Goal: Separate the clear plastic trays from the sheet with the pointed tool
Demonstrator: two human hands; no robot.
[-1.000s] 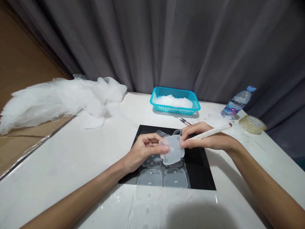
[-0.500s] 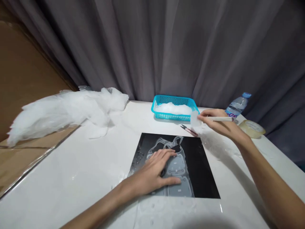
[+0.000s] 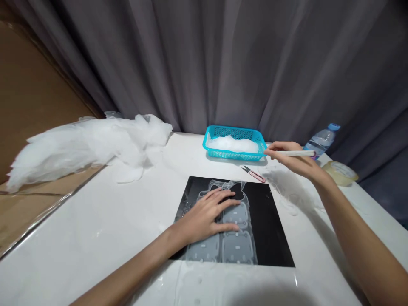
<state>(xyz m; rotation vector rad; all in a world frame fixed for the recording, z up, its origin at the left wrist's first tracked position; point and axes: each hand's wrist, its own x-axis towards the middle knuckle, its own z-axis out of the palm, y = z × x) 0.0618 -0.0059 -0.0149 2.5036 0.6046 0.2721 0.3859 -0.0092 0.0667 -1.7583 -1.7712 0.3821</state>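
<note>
My left hand (image 3: pixel 208 214) lies with fingers spread on a translucent plastic sheet (image 3: pixel 237 246) marked with rounded rectangular panels. Under the sheet is a black board (image 3: pixel 270 229), and the sheet's lower part runs past its near edge onto the table. My right hand (image 3: pixel 295 159) is closed around a slim white pen-like tool (image 3: pixel 296 153), held near the basket's right corner; its tip is hidden at the fingers. Below that hand, a pair of pink-handled thread snips (image 3: pixel 254 174) rests on the table just beyond the board.
A blue basket (image 3: pixel 236 155) holding white, fluffy-looking material (image 3: pixel 234 144) stands by the grey curtain (image 3: pixel 191 63). On the right are a water bottle (image 3: pixel 321 140), a roll of tape (image 3: pixel 340 173) and clear scraps (image 3: pixel 288 204). White sheets (image 3: pixel 95 140) are heaped at left on cardboard (image 3: pixel 47 187).
The translucent scrap at my right fingertips is no longer there; the pen-like tool stays in that hand. On the board, the plastic sheet has shifted slightly, and my left hand has moved a little.
</note>
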